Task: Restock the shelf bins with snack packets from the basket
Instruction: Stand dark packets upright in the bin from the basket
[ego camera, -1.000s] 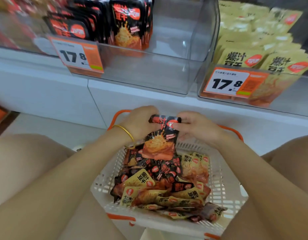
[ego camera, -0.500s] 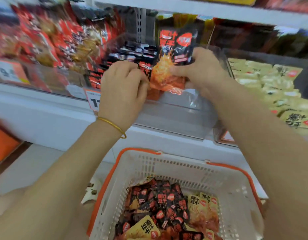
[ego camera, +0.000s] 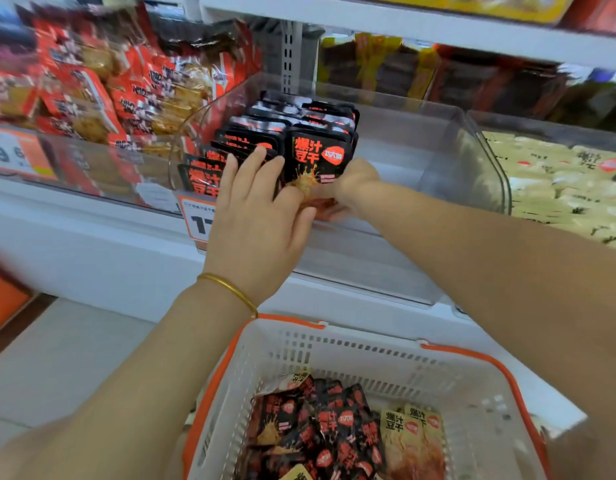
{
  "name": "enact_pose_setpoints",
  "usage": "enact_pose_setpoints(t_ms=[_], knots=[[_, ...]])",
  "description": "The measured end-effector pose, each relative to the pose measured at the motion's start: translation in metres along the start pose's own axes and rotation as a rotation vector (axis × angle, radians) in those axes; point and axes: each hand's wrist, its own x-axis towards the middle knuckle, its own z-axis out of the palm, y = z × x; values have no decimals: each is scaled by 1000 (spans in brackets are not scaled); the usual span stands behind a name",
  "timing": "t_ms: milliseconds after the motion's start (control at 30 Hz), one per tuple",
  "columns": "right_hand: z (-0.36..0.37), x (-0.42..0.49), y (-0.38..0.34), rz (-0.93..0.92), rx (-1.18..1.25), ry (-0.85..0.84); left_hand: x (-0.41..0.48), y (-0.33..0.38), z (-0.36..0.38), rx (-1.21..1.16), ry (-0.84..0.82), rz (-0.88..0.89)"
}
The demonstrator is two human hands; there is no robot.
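A clear shelf bin (ego camera: 438, 161) holds rows of black snack packets (ego camera: 251, 133) standing upright in its left half. My right hand (ego camera: 355, 188) reaches into the bin and grips the lower end of one black snack packet (ego camera: 317, 157), which stands upright at the front of the right row. My left hand (ego camera: 254, 216) has straight fingers pressed against the front of the left row, its thumb near the held packet. Below, the white basket (ego camera: 368, 344) with orange handles holds several black packets (ego camera: 327, 427) and yellow packets (ego camera: 410, 431).
The bin to the left is full of red packets (ego camera: 92, 98); the bin to the right holds yellow packets (ego camera: 559, 174). An orange price tag (ego camera: 195, 220) hangs on the middle bin's front. The right half of the middle bin has free room. A white shelf ledge runs below.
Both hands rose from the basket to the shelf with the black packet. The packet has come down from above the bin into it, and my left hand's fingers have straightened against the row.
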Motion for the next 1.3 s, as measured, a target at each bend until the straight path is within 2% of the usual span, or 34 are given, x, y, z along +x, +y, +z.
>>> enact_pose_setpoints(t_ms=[367,467,567,633,667,767,833,900,1000,1133,1300], knots=[[-8,-5,0,58,70,-116,-15,8,-10,-13,66,32],[-27,-35,-8,-100,54,-50,-29,19,-17,-16,140,48],[-48,-101,-4,-396,157,46,-52,39,-20,-3,134,36],[-51,-145,25,-505,193,-20,-73,48,-17,17,36,32],[-45,-157,50,-479,173,-104,-83,49,-15,16,-33,33],[-6,-157,134,-210,-58,-362,-109,45,-5,5,-270,38],[30,-129,197,-27,-298,-405,-112,46,-1,14,-441,25],[60,-105,257,33,-544,-394,-108,53,3,29,-627,-21],[92,-92,320,79,-617,-429,-103,56,19,89,-815,-21],[107,-93,343,61,-747,-340,-98,51,29,111,-861,6],[78,-95,320,-58,-511,-340,-93,40,33,141,-932,-42]])
